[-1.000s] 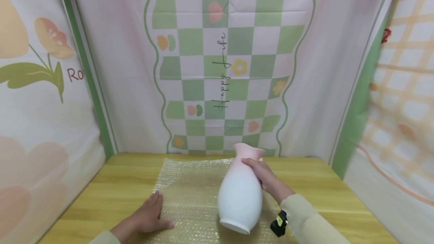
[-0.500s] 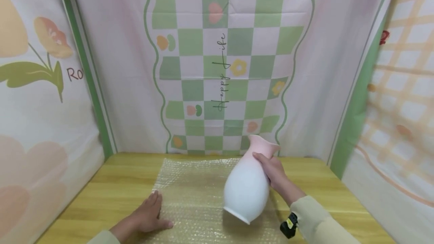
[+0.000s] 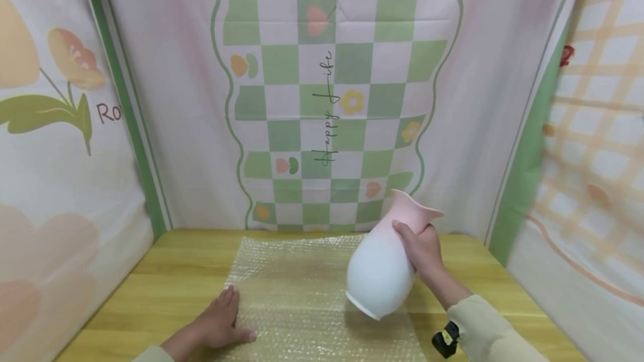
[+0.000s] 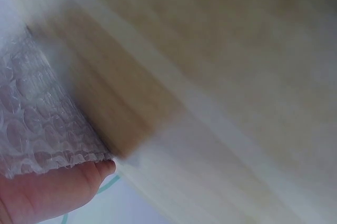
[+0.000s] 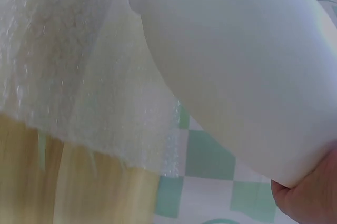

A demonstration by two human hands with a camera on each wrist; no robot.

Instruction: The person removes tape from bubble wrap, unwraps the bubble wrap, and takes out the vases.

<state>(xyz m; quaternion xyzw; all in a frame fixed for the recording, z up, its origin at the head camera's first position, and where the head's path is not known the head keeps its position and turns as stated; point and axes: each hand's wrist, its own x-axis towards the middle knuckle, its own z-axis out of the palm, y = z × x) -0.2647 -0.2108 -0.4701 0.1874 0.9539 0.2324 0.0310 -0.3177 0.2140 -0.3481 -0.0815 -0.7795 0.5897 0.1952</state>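
A vase (image 3: 382, 267), white below and pink at the flared neck, is tilted with its mouth up to the right. My right hand (image 3: 422, 247) grips it around the neck, thumb on the near side. In the right wrist view the white body of the vase (image 5: 237, 71) fills the upper right. A clear sheet of bubble wrap (image 3: 297, 289) lies flat on the table, partly under the vase. My left hand (image 3: 216, 320) rests on the sheet's left edge with its fingers straight and thumb spread. The left wrist view shows a bit of that hand beside the bubble wrap (image 4: 42, 113).
The wood-grain table (image 3: 166, 272) extends left and right of the sheet. Behind it hangs a curtain (image 3: 322, 99) with a green and white check. Patterned cloths close off both sides. A small black device (image 3: 445, 339) sits at the right sleeve.
My right hand has carried the vase to the right and slightly up, tilting it further so the mouth leans right. The left hand stays in place on the bubble wrap.
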